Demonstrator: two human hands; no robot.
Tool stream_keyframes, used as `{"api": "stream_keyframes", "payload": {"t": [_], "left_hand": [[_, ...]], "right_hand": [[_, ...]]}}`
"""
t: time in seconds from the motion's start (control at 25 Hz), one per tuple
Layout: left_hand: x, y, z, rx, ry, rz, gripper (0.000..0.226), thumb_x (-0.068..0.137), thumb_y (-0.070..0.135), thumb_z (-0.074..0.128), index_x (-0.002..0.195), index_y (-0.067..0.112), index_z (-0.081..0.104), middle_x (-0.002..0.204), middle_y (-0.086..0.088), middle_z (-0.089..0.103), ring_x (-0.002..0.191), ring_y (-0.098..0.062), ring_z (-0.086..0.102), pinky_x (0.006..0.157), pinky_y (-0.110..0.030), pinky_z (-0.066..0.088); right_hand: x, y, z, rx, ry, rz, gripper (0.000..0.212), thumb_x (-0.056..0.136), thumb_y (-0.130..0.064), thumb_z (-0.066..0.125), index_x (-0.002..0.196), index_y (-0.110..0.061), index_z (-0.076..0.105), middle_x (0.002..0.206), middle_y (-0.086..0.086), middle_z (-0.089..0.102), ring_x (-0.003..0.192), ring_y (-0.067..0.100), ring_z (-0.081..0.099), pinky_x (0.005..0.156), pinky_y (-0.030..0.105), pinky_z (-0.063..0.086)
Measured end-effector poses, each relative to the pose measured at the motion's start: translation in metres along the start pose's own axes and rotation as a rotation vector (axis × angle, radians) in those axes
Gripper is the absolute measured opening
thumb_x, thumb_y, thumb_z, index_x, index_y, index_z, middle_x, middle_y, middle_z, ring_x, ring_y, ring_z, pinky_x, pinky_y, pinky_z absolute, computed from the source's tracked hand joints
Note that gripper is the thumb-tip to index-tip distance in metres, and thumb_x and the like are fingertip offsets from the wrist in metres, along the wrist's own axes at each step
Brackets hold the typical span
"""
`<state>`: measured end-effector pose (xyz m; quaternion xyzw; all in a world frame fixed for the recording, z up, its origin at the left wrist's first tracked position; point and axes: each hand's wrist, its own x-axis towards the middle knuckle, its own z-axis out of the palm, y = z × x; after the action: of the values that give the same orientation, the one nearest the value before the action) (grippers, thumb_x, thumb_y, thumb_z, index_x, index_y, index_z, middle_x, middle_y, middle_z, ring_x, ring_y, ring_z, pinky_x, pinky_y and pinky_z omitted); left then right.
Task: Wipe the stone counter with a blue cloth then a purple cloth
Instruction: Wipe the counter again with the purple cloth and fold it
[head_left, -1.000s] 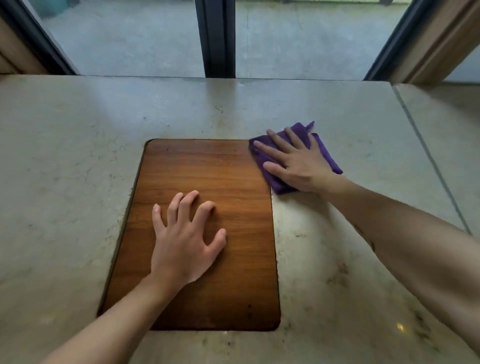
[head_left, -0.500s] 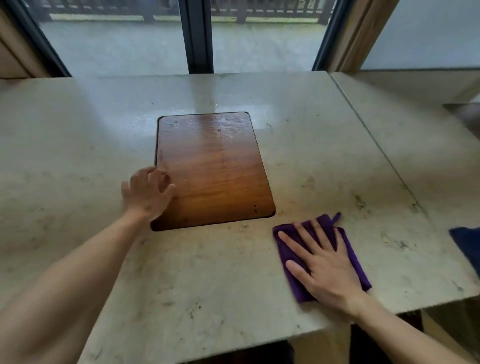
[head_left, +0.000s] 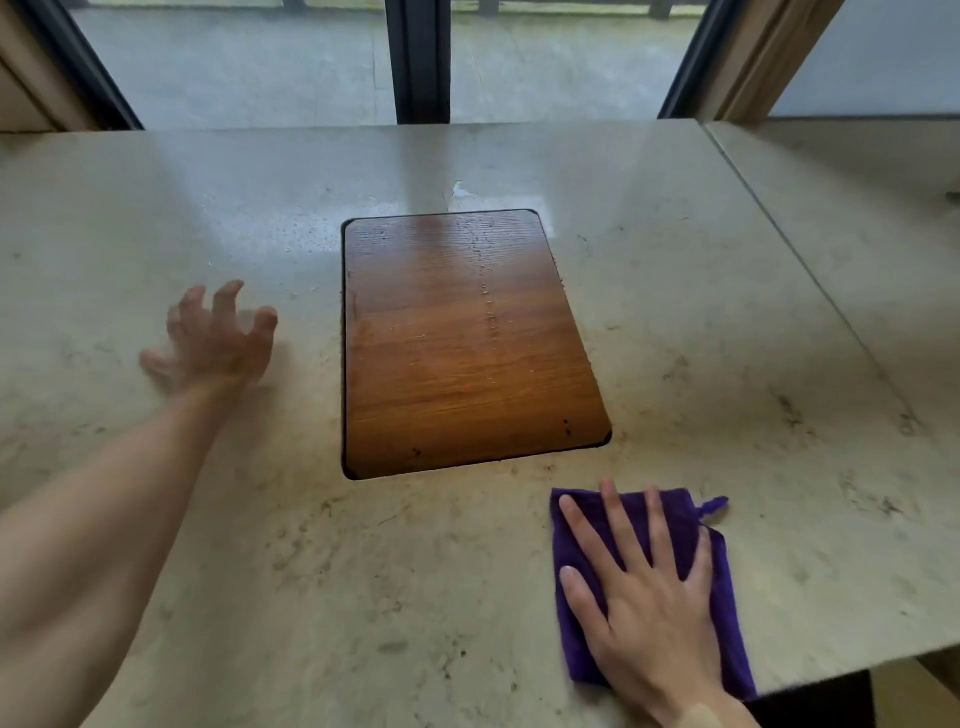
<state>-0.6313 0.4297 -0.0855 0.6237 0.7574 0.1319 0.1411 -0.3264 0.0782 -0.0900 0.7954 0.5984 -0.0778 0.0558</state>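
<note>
While the right hand (head_left: 652, 608) lies flat with fingers spread on the purple cloth (head_left: 691, 525), pressing it against the stone counter (head_left: 701, 322) near the front edge, the left hand (head_left: 218, 338) hangs blurred left of the wooden board (head_left: 462, 338), fingers loosely curled and holding nothing.

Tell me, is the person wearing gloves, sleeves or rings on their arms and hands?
No. Both forearms are bare as far as the picture shows, with no sleeves in view. The left hand and right hand have no gloves, and no rings, watch or bracelets show. The left hand is a bit blurred, so tiny details there are hard to tell.
</note>
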Motion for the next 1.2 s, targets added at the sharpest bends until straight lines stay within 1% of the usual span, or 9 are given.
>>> {"api": "stream_keyframes", "payload": {"t": [0.12, 0.28, 0.36, 0.48, 0.52, 0.6, 0.68, 1.04, 1.2], "left_hand": [[0.022, 0.004, 0.007, 0.067, -0.008, 0.008, 0.058, 0.091, 0.059, 0.032, 0.145, 0.04, 0.033, 0.16, -0.006, 0.021, 0.149, -0.026, 0.014, 0.106, -0.077, 0.001], [0.025, 0.006, 0.017, 0.183, -0.008, 0.004, 0.061, 0.09, 0.063, 0.021, 0.146, 0.042, 0.025, 0.161, -0.002, 0.016, 0.151, -0.025, 0.007, 0.107, -0.077, -0.001], [0.023, 0.006, 0.018, 0.197, -0.01, -0.016, 0.061, 0.09, 0.063, 0.021, 0.147, 0.042, 0.024, 0.162, -0.001, 0.015, 0.151, -0.024, 0.006, 0.109, -0.076, 0.0], [0.025, 0.009, 0.016, 0.183, -0.008, -0.037, 0.06, 0.09, 0.063, 0.025, 0.147, 0.044, 0.025, 0.162, 0.0, 0.015, 0.151, -0.021, 0.006, 0.11, -0.075, 0.0], [0.023, 0.009, 0.015, 0.184, -0.015, -0.043, 0.059, 0.091, 0.063, 0.025, 0.147, 0.045, 0.024, 0.162, 0.001, 0.015, 0.151, -0.02, 0.005, 0.11, -0.074, 0.0], [0.024, 0.011, 0.016, 0.179, -0.023, -0.059, 0.06, 0.091, 0.063, 0.025, 0.148, 0.046, 0.022, 0.163, 0.003, 0.012, 0.151, -0.017, 0.003, 0.112, -0.071, -0.002], [0.026, 0.014, 0.014, 0.183, -0.037, -0.079, 0.061, 0.089, 0.064, 0.024, 0.148, 0.047, 0.021, 0.163, 0.005, 0.01, 0.151, -0.016, 0.001, 0.113, -0.068, -0.002], [0.031, 0.017, 0.016, 0.187, -0.033, -0.162, 0.066, 0.08, 0.067, 0.024, 0.145, 0.055, 0.023, 0.162, 0.011, 0.013, 0.15, -0.014, 0.005, 0.114, -0.063, 0.001], [0.03, 0.015, 0.018, 0.196, -0.012, -0.136, 0.065, 0.082, 0.065, 0.026, 0.146, 0.052, 0.024, 0.162, 0.008, 0.017, 0.15, -0.017, 0.009, 0.113, -0.065, 0.004]], "right_hand": [[0.051, -0.02, -0.006, 0.049, 0.046, 0.02, 0.06, 0.099, -0.059, 0.021, 0.157, -0.045, 0.013, 0.167, -0.005, 0.016, 0.152, 0.031, 0.013, 0.11, 0.074, 0.016], [0.121, -0.031, -0.016, 0.081, 0.047, 0.031, 0.061, 0.099, -0.062, 0.013, 0.157, -0.046, 0.005, 0.168, -0.006, 0.009, 0.152, 0.032, 0.011, 0.113, 0.074, 0.011], [0.155, -0.037, -0.024, 0.079, 0.043, 0.026, 0.061, 0.099, -0.061, 0.013, 0.157, -0.045, 0.008, 0.168, -0.004, 0.015, 0.152, 0.033, 0.016, 0.112, 0.075, 0.013], [0.226, -0.046, -0.038, 0.067, 0.076, 0.012, 0.06, 0.099, -0.058, 0.021, 0.157, -0.043, 0.015, 0.166, -0.001, 0.023, 0.151, 0.035, 0.021, 0.111, 0.076, 0.015], [0.253, -0.049, -0.045, 0.074, 0.075, 0.011, 0.06, 0.099, -0.058, 0.02, 0.157, -0.044, 0.011, 0.167, -0.001, 0.02, 0.152, 0.034, 0.018, 0.111, 0.076, 0.012], [0.316, -0.053, -0.058, 0.098, 0.041, 0.029, 0.06, 0.099, -0.061, 0.013, 0.155, -0.049, -0.004, 0.169, -0.006, 0.004, 0.154, 0.031, 0.002, 0.114, 0.074, 0.002], [0.376, -0.055, -0.071, 0.123, 0.018, 0.023, 0.059, 0.098, -0.062, 0.011, 0.153, -0.051, -0.009, 0.168, -0.009, -0.006, 0.154, 0.028, -0.008, 0.114, 0.072, -0.005], [0.6, -0.061, -0.118, 0.148, 0.014, 0.049, 0.06, 0.098, -0.064, 0.014, 0.155, -0.049, 0.003, 0.169, -0.007, -0.001, 0.154, 0.031, -0.006, 0.113, 0.074, -0.006], [0.646, -0.088, -0.132, 0.113, -0.014, -0.099, 0.057, 0.1, -0.061, 0.015, 0.155, -0.049, 0.005, 0.169, -0.007, 0.003, 0.154, 0.031, -0.001, 0.114, 0.073, -0.003]]}}
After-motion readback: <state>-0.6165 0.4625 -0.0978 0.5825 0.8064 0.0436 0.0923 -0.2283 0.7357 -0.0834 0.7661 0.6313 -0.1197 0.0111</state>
